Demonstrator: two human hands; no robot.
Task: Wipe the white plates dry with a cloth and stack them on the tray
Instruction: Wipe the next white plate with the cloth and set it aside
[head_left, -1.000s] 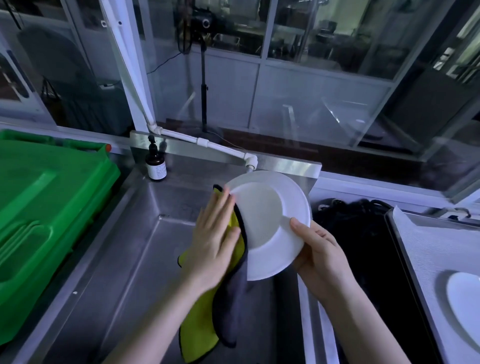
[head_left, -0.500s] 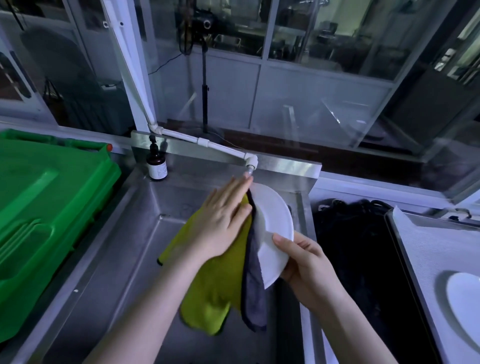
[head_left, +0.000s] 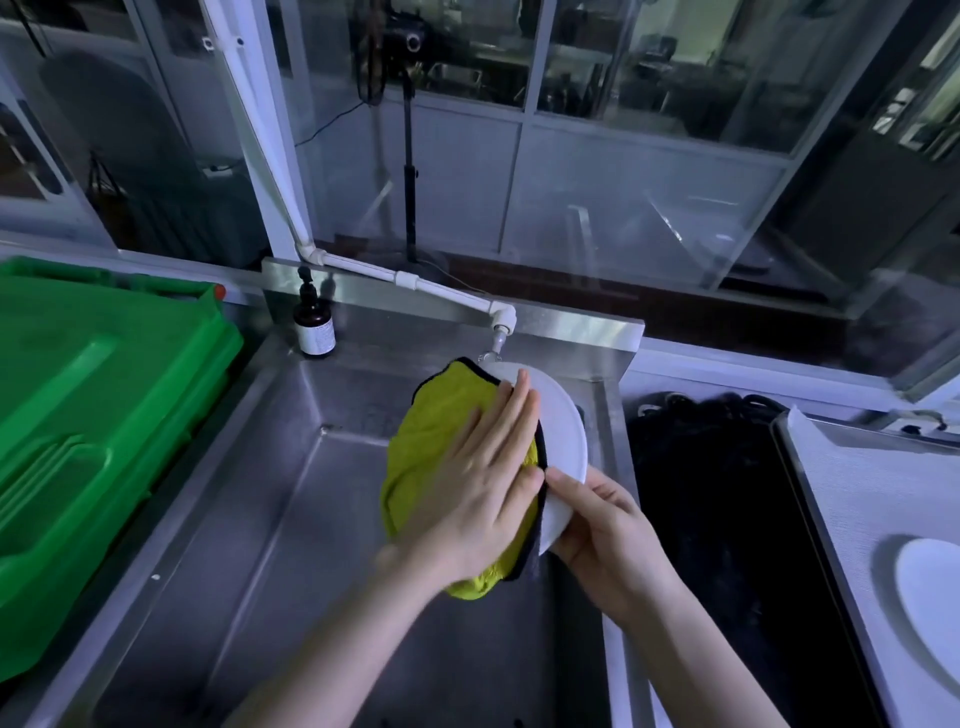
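Over sink (head_left: 260, 519), plate (head_left: 563, 436) on edge, right hand (head_left: 608, 535) pinching its 5 o'clock rim, left hand (head_left: 483, 499) flat, pressing cloth (head_left: 441, 431) to its face; stiff, probably slick, breakable, so best held by the rim.

No text, brand, number or sign can be read. The only printed thing is the white label on the dark bottle (head_left: 314, 325) standing at the back corner of the sink, and its print is too small and blurred to make out.
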